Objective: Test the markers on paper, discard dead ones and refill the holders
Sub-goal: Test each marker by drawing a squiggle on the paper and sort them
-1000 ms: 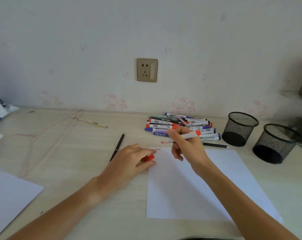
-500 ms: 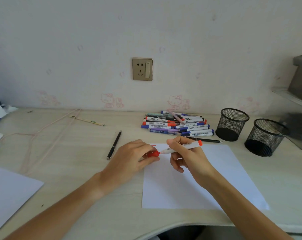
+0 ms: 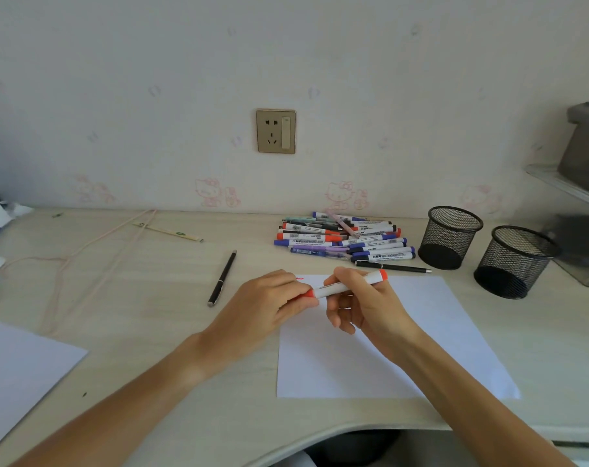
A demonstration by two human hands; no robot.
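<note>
My right hand [image 3: 365, 306] grips a white marker with red ends [image 3: 348, 285] over the top edge of a white sheet of paper [image 3: 387, 352]. My left hand [image 3: 269, 306] pinches the red cap [image 3: 308, 294], which sits on the marker's left end. A small red scribble [image 3: 299, 279] shows on the paper just above my left fingers. A pile of several markers [image 3: 343, 239] lies behind the paper near the wall. Two black mesh holders [image 3: 453, 237] [image 3: 513, 261] stand at the right.
A black pen [image 3: 223, 278] lies left of my hands and another black pen [image 3: 392, 266] lies in front of the pile. A second white sheet [image 3: 20, 369] sits at the near left. A pink cord [image 3: 84, 251] and a wrapped chopstick [image 3: 168, 230] lie at the back left.
The marker tip left the paper and swung down toward my left hand. The red cap now sits on the marker's end, where before tip and cap were apart.
</note>
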